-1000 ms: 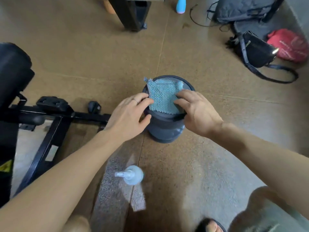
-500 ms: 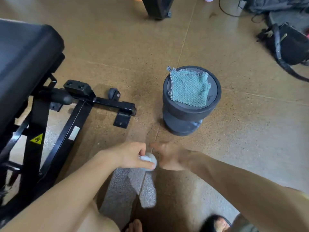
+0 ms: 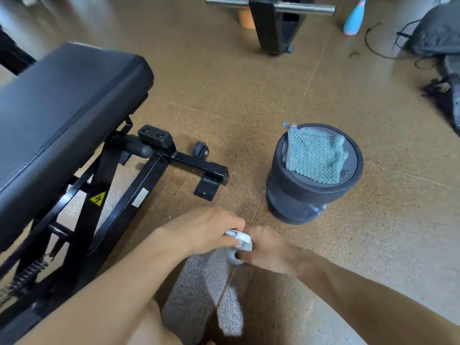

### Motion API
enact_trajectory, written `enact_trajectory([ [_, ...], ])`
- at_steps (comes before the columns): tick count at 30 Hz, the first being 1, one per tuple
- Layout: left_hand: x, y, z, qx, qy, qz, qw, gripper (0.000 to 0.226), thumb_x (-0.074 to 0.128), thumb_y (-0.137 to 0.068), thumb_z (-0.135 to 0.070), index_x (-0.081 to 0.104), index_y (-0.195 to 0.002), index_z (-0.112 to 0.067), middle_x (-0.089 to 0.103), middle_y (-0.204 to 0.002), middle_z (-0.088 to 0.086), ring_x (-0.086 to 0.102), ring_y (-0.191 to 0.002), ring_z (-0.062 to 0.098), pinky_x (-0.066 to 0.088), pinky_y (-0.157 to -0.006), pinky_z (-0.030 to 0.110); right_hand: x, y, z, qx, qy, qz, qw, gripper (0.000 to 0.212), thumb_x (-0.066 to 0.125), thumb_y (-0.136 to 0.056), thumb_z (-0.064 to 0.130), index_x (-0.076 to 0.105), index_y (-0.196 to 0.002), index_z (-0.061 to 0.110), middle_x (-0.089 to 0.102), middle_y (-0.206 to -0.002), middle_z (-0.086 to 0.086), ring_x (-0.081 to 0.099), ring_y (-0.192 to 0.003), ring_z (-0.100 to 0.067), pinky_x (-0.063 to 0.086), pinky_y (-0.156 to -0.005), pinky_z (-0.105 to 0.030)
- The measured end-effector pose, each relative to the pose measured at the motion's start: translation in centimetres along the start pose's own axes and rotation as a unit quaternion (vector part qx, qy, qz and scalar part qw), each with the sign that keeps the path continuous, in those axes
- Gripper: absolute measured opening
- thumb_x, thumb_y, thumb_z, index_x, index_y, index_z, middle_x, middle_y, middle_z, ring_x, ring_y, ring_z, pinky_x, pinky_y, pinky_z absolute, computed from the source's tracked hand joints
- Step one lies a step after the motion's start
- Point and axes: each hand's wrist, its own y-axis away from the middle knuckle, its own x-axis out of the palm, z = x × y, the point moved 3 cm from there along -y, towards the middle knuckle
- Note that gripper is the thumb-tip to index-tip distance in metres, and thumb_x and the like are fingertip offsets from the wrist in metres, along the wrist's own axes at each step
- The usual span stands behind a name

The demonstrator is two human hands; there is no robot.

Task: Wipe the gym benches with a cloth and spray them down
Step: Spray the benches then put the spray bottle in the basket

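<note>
A black padded gym bench [image 3: 62, 100] on a black steel frame fills the left side. A folded teal cloth [image 3: 315, 158] lies on top of a dark dumbbell [image 3: 306, 195] standing on end on the floor. Low in the middle, a small clear spray bottle with a white head [image 3: 237, 247] is held between both hands. My left hand [image 3: 206, 230] grips its white head from the left. My right hand [image 3: 271, 247] curls round the bottle from the right and hides most of it.
The bench's foot bar with a small wheel [image 3: 201, 151] reaches toward the dumbbell. A black rack post with a steel bar [image 3: 276, 23] stands at the back. Bags and cables [image 3: 435, 33] lie at the far right, beside a blue and pink bottle [image 3: 354, 18].
Both hands left the cloth on the dumbbell, came down to the spray bottle on the floor and closed round it. The view swung left, bringing the bench pad into sight.
</note>
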Motion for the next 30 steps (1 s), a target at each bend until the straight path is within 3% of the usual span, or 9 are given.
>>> enact_trajectory([
  [3, -2.4, 1.6, 0.1, 0.011, 0.006, -0.058, 0.998, 0.019, 0.057, -0.100, -0.046, 0.054, -0.091, -0.030, 0.051, -0.090, -0.009, 0.049, -0.080, 0.009, 0.042, -0.068, 0.037, -1.0, -0.2, 1.6, -0.034, -0.033, -0.038, 0.998, 0.028, 0.063, -0.082, 0.014, 0.052, -0.080, 0.040, 0.063, -0.073, 0.010, 0.059, -0.064, -0.005, 0.049, -0.060, -0.027],
  [6, -4.5, 3.4, 1.2, 0.010, 0.061, -0.121, 0.991, 0.019, 0.059, -0.100, -0.047, 0.059, -0.093, -0.030, 0.052, -0.094, -0.007, 0.053, -0.081, 0.010, 0.047, -0.070, 0.040, -1.9, -0.9, 3.1, -0.072, -0.042, -0.086, 0.993, 0.019, 0.059, -0.089, 0.025, 0.058, -0.105, 0.036, 0.067, -0.081, 0.005, 0.064, -0.071, -0.013, 0.053, -0.068, -0.037],
  [9, -6.1, 5.0, 2.8, 0.002, 0.121, -0.176, 0.977, 0.019, 0.057, -0.100, -0.047, 0.065, -0.100, -0.030, 0.056, -0.099, -0.007, 0.059, -0.091, 0.014, 0.050, -0.079, 0.047, -3.5, -1.9, 5.1, -0.125, 0.014, -0.141, 0.982, 0.032, 0.056, -0.089, 0.041, 0.059, -0.117, 0.025, 0.060, -0.084, 0.008, 0.057, -0.078, -0.016, 0.049, -0.073, -0.043],
  [14, -9.5, 7.0, 3.3, 0.010, 0.187, -0.252, 0.949, 0.011, 0.062, -0.101, -0.029, 0.069, -0.110, -0.029, 0.057, -0.110, -0.012, 0.058, -0.111, 0.012, 0.047, -0.096, 0.037, -7.0, -3.3, 9.8, -0.148, -0.108, -0.168, 0.969, 0.026, 0.072, -0.080, 0.019, 0.053, -0.095, 0.027, 0.061, -0.080, 0.004, 0.058, -0.074, -0.018, 0.050, -0.067, -0.046],
  [19, -13.2, 9.8, 5.1, -0.030, 0.103, -0.342, 0.933, 0.029, 0.068, -0.093, -0.040, 0.063, -0.121, -0.035, 0.050, -0.125, -0.018, 0.054, -0.120, 0.009, 0.049, -0.100, 0.037, -8.6, -5.9, 15.3, -0.182, -0.161, -0.142, 0.960, 0.034, 0.057, -0.086, 0.004, 0.050, -0.112, 0.024, 0.061, -0.088, -0.003, 0.060, -0.075, -0.022, 0.048, -0.065, -0.041],
  [22, -13.6, 12.0, 7.9, -0.138, 0.055, -0.421, 0.895, 0.069, 0.075, -0.082, -0.051, 0.048, -0.143, -0.034, 0.049, -0.138, -0.013, 0.051, -0.124, 0.007, 0.047, -0.104, 0.040, -8.5, -7.6, 17.6, -0.204, -0.135, -0.172, 0.954, 0.029, 0.055, -0.086, 0.005, 0.046, -0.104, 0.026, 0.053, -0.098, 0.007, 0.055, -0.082, -0.020, 0.049, -0.070, -0.050],
  [24, -13.2, 14.0, 10.3, -0.247, -0.031, -0.462, 0.851, 0.085, 0.080, -0.078, -0.052, 0.043, -0.150, -0.025, 0.050, -0.144, 0.000, 0.051, -0.129, 0.021, 0.044, -0.109, 0.046, -8.5, -8.5, 18.8, -0.198, -0.072, -0.194, 0.958, 0.029, 0.054, -0.088, 0.009, 0.044, -0.104, 0.031, 0.049, -0.104, 0.014, 0.053, -0.083, -0.018, 0.048, -0.078, -0.049],
  [27, -12.2, 17.4, 13.8, -0.379, -0.122, -0.454, 0.797, 0.096, 0.079, -0.079, -0.054, 0.038, -0.152, -0.008, 0.049, -0.144, 0.016, 0.045, -0.134, 0.038, 0.034, -0.115, 0.055, -9.3, -9.6, 20.4, -0.178, 0.007, -0.234, 0.956, 0.019, 0.051, -0.095, 0.019, 0.043, -0.107, 0.031, 0.053, -0.107, 0.015, 0.054, -0.086, -0.023, 0.045, -0.080, -0.043],
  [30, -11.2, 18.8, 15.9, -0.433, -0.130, -0.426, 0.784, 0.095, 0.059, -0.087, -0.070, 0.035, -0.152, -0.004, 0.047, -0.145, 0.018, 0.041, -0.138, 0.038, 0.028, -0.120, 0.056, -10.2, -10.6, 21.9, -0.159, -0.009, -0.246, 0.956, 0.016, 0.053, -0.095, 0.018, 0.045, -0.107, 0.026, 0.060, -0.101, 0.009, 0.057, -0.083, -0.018, 0.044, -0.073, -0.038],
])
